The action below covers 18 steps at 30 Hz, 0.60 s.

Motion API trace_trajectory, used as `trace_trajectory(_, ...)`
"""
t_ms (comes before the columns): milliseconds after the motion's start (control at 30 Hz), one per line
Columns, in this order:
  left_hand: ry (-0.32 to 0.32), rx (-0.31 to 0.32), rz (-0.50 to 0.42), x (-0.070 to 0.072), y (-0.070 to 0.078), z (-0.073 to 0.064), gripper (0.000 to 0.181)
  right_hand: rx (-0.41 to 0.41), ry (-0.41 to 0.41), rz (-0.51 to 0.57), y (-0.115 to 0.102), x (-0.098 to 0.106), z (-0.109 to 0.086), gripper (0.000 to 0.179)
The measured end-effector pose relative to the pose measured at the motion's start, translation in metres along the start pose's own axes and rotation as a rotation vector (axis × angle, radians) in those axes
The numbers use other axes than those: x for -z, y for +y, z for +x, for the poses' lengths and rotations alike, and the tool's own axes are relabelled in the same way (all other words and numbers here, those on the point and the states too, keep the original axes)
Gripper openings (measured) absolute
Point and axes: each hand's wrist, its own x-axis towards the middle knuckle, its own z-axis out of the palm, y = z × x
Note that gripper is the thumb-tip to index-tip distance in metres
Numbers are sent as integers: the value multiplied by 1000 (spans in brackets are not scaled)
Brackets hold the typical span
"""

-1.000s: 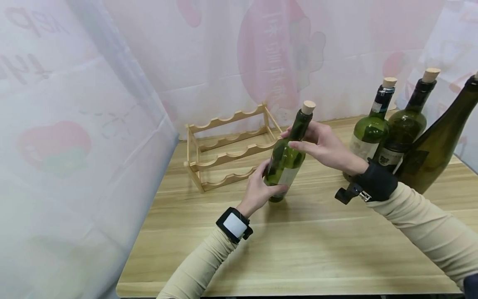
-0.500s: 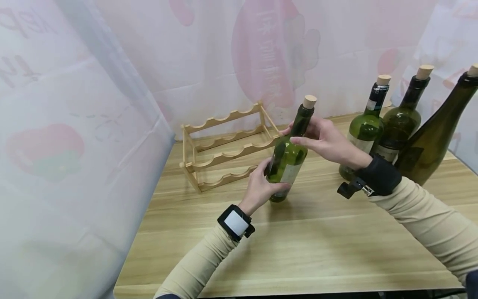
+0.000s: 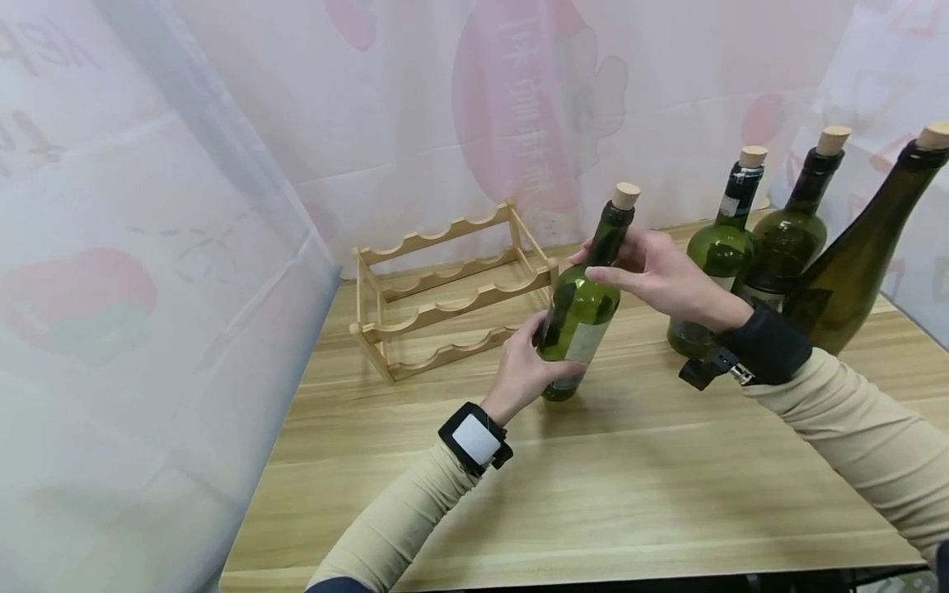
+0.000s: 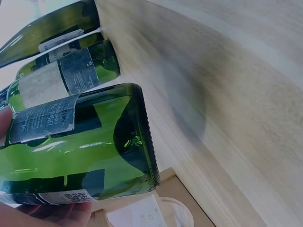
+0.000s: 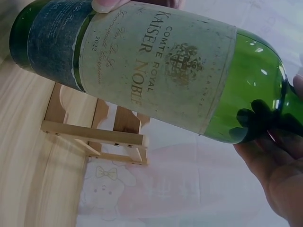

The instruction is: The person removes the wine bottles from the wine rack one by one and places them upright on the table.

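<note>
A green wine bottle (image 3: 595, 303) with a cork (image 3: 626, 195) in its mouth leans to the right just above the table. My left hand (image 3: 528, 369) grips its lower body, thumb across the label. Around the base of the neck and the shoulder, my right hand (image 3: 667, 278) holds it with thumb and fingers. The left wrist view shows the bottle's base (image 4: 137, 142) apart from the wood. A pale label (image 5: 156, 66) faces the right wrist camera. Behind and left of the bottle stands a wooden wine rack (image 3: 452, 309) with scalloped rails.
Three more corked bottles stand to the right: a green one (image 3: 721, 249), a darker one (image 3: 789, 235) and a tall olive one (image 3: 853, 259). The right forearm passes in front of them. A printed cloth (image 3: 400, 115) hangs behind the wooden table (image 3: 593, 502).
Both hands have carried the bottle slightly right relative to the rack, keeping their hold. The head view has shifted a little, so the rack and the other bottles appear farther left.
</note>
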Motion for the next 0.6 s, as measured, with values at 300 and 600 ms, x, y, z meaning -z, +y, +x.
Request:
trace_trajectory(300,-5,-9,-2,-8,5,4,79,-12,11,5,2,8,-5,31)
trace_trajectory(600,-12,-4,6,-14,10,7,79,-18,21,-7,5,15,-10,32)
